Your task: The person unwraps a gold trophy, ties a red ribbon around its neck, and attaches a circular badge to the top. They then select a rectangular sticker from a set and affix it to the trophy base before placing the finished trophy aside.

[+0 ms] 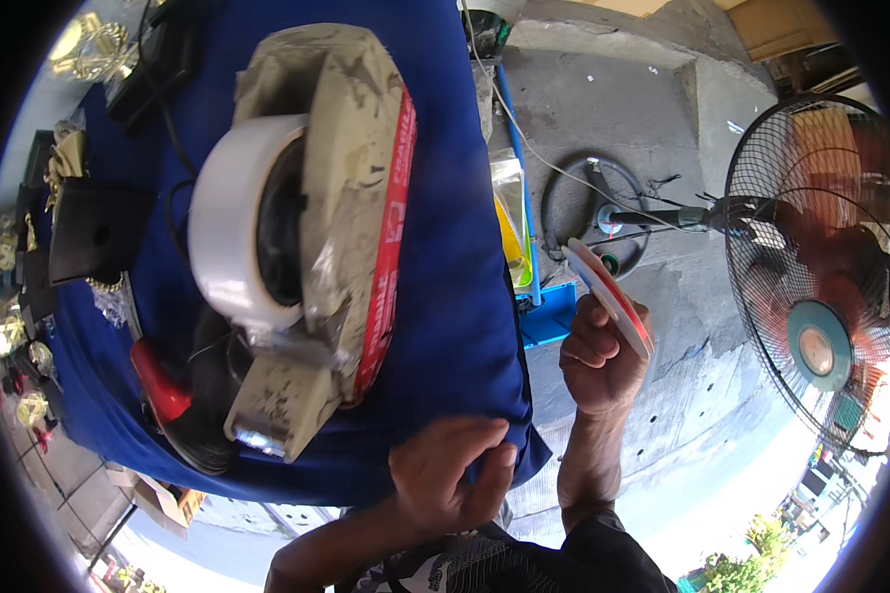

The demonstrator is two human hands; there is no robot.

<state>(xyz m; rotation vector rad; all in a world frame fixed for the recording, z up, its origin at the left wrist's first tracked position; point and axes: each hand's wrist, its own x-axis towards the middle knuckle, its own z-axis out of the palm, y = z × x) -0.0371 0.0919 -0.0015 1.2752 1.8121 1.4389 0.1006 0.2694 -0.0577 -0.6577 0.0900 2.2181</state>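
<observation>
My right hand (601, 361) is raised beyond the right edge of the blue-covered table. Its fingers are closed round a thin spool with pale round flanges (593, 275) and a red band between them, tilted edge-on. Near the table's front right corner is my left hand (453, 469), its fingers curled and the thumb close to the index finger. Whatever may be pinched there is too small to make out. Ahead of that hand stands a large beige tape dispenser (351, 208) with a red side strip, carrying a wide roll of clear tape (232, 222).
A red-and-black handled tool (163, 385) lies left of the dispenser on the blue cloth (445, 296). Black display stands (99, 232) and shiny trinkets line the left side. A standing fan (811, 267) is at the right, its round base (554, 212) on the concrete floor near a blue dustpan (549, 316).
</observation>
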